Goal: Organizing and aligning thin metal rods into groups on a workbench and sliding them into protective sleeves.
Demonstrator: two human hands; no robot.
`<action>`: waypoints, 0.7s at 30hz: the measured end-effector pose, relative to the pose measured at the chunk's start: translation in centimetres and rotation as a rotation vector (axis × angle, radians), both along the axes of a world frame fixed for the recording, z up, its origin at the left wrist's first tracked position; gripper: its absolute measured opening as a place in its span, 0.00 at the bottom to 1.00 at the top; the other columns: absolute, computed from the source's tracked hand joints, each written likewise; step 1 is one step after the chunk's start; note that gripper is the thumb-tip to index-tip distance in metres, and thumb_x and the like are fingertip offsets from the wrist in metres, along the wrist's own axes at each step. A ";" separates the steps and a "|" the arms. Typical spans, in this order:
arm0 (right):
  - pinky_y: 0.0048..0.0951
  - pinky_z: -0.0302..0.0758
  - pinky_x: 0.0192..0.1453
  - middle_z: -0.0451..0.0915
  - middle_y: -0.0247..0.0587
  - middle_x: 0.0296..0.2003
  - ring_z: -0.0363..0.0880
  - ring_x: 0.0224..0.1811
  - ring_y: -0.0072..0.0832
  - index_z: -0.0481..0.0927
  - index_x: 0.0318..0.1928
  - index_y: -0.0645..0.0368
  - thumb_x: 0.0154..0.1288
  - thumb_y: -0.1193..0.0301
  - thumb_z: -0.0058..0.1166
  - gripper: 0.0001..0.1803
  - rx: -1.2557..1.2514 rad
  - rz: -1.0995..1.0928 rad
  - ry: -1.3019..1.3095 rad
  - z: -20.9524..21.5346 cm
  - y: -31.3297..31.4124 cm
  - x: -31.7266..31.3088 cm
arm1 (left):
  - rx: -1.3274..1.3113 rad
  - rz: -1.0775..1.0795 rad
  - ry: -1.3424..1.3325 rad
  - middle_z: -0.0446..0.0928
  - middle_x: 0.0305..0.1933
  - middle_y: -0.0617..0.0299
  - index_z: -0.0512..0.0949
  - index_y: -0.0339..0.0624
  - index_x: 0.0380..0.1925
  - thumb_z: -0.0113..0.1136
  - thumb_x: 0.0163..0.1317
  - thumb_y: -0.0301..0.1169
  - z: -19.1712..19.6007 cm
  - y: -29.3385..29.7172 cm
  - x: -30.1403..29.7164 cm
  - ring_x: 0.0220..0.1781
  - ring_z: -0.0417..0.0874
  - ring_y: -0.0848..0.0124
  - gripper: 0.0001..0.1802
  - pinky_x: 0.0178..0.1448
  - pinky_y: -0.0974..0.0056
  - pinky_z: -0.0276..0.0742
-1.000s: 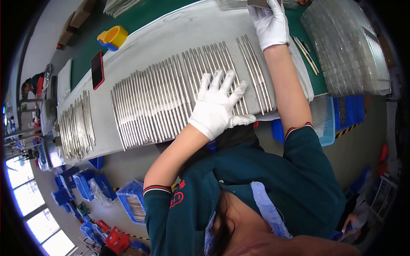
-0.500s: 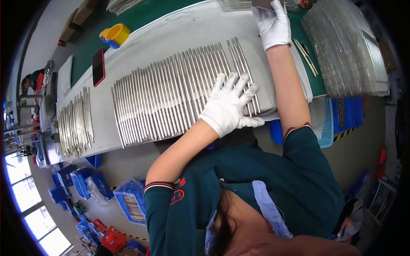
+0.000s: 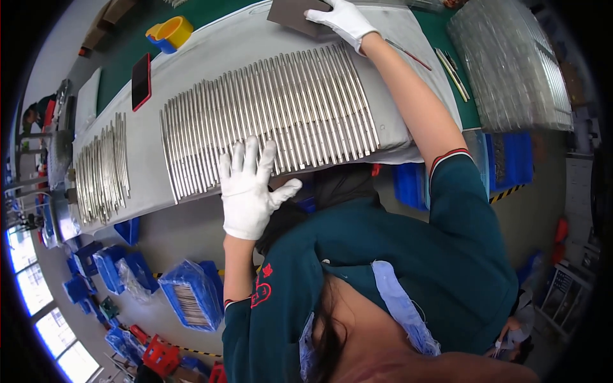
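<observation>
A long row of slim silvery metal rods (image 3: 268, 115) lies side by side on the white-covered table (image 3: 396, 83). My left hand (image 3: 246, 198), in a white glove, is open with fingers spread; its fingertips rest at the near ends of the rods, left of the row's middle. Beyond the row's far edge, my gloved right hand (image 3: 345, 24) grips a flat, dark grey-brown sheet (image 3: 297, 16) by its right side. The sheet is partly cut off by the picture's top edge. Farther left lies a smaller, uneven group of rods (image 3: 102, 172).
A red-edged phone (image 3: 141, 83) and a yellow-and-blue tape dispenser (image 3: 169, 33) sit at the far left. Pens (image 3: 453, 75) and a stack of clear plastic trays (image 3: 507, 67) are at the right. Blue bins (image 3: 191, 293) stand on the floor.
My left hand has moved left from the row's right end to its near edge. The right hand has brought the dark sheet leftward. The separate rods at the right now lie against the row.
</observation>
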State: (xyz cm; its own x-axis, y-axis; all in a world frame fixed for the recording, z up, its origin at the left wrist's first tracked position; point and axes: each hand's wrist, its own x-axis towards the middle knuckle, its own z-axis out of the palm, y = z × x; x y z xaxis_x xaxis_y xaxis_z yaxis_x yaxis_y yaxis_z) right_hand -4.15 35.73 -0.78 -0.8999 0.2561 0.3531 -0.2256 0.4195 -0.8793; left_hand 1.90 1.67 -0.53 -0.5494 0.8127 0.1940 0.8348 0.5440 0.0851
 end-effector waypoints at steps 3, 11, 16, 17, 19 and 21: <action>0.35 0.63 0.67 0.70 0.49 0.61 0.67 0.63 0.43 0.67 0.65 0.56 0.57 0.56 0.58 0.37 0.306 -0.260 -0.288 4.4 -1.2 -1.9 | 0.002 0.118 0.097 0.67 0.62 0.44 0.68 0.45 0.62 0.56 0.52 0.63 -0.7 -3.0 0.2 0.61 0.68 0.45 0.43 0.66 0.42 0.57; 0.41 0.55 0.72 0.62 0.50 0.66 0.58 0.69 0.46 0.65 0.66 0.56 0.61 0.56 0.51 0.34 0.826 0.009 -0.177 5.4 -5.5 1.3 | 0.132 0.258 0.170 0.67 0.63 0.46 0.66 0.51 0.63 0.59 0.52 0.61 -3.0 -3.8 0.4 0.62 0.68 0.44 0.42 0.67 0.35 0.56; 0.43 0.53 0.73 0.64 0.48 0.65 0.58 0.69 0.44 0.63 0.66 0.54 0.67 0.48 0.43 0.34 1.157 0.228 0.117 -1.3 -6.4 2.7 | 0.208 0.260 0.189 0.66 0.65 0.51 0.63 0.56 0.66 0.64 0.50 0.57 -4.5 -3.1 0.4 0.64 0.67 0.46 0.44 0.69 0.35 0.53; 0.42 0.52 0.74 0.64 0.49 0.65 0.57 0.70 0.43 0.63 0.66 0.54 0.67 0.48 0.42 0.33 1.157 0.277 0.042 -1.3 -6.4 3.1 | 0.207 0.257 0.180 0.66 0.65 0.51 0.63 0.56 0.66 0.64 0.50 0.57 -4.8 -3.1 0.3 0.64 0.67 0.46 0.44 0.69 0.35 0.53; 0.42 0.50 0.74 0.63 0.49 0.66 0.55 0.71 0.42 0.62 0.67 0.54 0.68 0.50 0.41 0.33 1.168 0.232 0.101 -1.4 -5.7 3.3 | 0.240 0.244 0.217 0.66 0.65 0.52 0.63 0.56 0.66 0.65 0.50 0.57 -4.7 -3.4 0.4 0.63 0.68 0.46 0.44 0.69 0.35 0.53; 0.41 0.50 0.75 0.62 0.48 0.66 0.54 0.71 0.41 0.61 0.68 0.54 0.68 0.52 0.41 0.33 1.202 0.224 0.025 -1.4 -4.6 4.2 | 0.250 0.247 0.202 0.66 0.65 0.52 0.65 0.55 0.65 0.64 0.50 0.58 -4.6 -3.4 0.6 0.63 0.67 0.46 0.43 0.69 0.34 0.53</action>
State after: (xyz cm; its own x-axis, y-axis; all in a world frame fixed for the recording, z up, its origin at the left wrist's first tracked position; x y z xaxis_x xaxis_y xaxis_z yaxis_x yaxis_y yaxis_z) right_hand 0.08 31.15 -2.14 -0.8720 -0.4044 0.2759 -0.4081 0.9117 0.0467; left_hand 2.48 -1.77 -5.09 -0.6525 0.5754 0.4931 0.6953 0.7133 0.0878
